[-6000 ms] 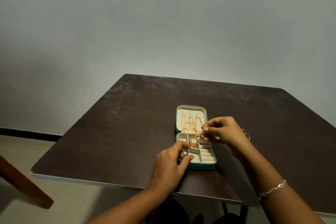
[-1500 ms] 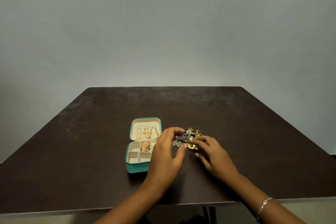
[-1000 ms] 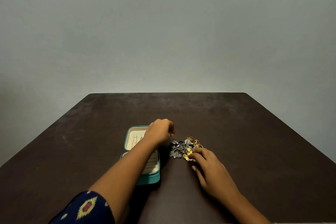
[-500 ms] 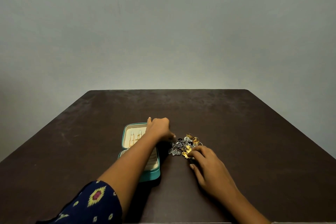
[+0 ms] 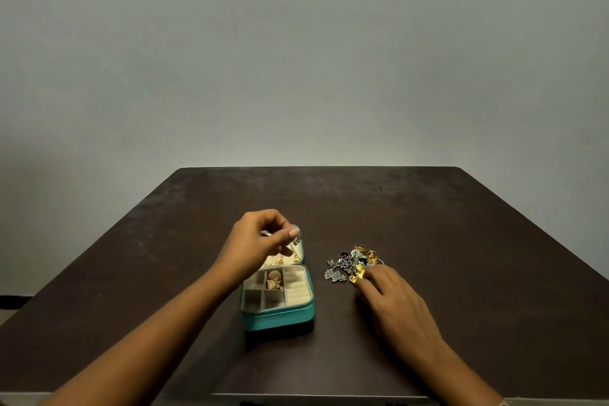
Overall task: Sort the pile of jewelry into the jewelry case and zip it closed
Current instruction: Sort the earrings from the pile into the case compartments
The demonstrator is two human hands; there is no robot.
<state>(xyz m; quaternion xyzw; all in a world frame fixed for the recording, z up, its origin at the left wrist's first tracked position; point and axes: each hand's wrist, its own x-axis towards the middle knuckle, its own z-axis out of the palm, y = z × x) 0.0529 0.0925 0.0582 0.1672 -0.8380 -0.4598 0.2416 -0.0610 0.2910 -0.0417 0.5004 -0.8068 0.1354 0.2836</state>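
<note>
Our left hand (image 5: 260, 241) pinches a small silver piece (image 5: 296, 236) above the open jewelry case (image 5: 278, 318) (far half); a loose pinch could drop it onto the table (image 5: 461, 241). Our right hand (image 5: 392, 300), fingers relaxed, touches the jewelry pile (image 5: 351, 265) and might scatter it.

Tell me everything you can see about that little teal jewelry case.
The jewelry case is small, teal outside, cream-lined, lying open on the dark table. Its lid, folded back, holds gold chains. The base has square compartments, one holding a gold piece, and ring rolls at right. The left hand, pinching a small ornament, hovers over the lid.
</note>
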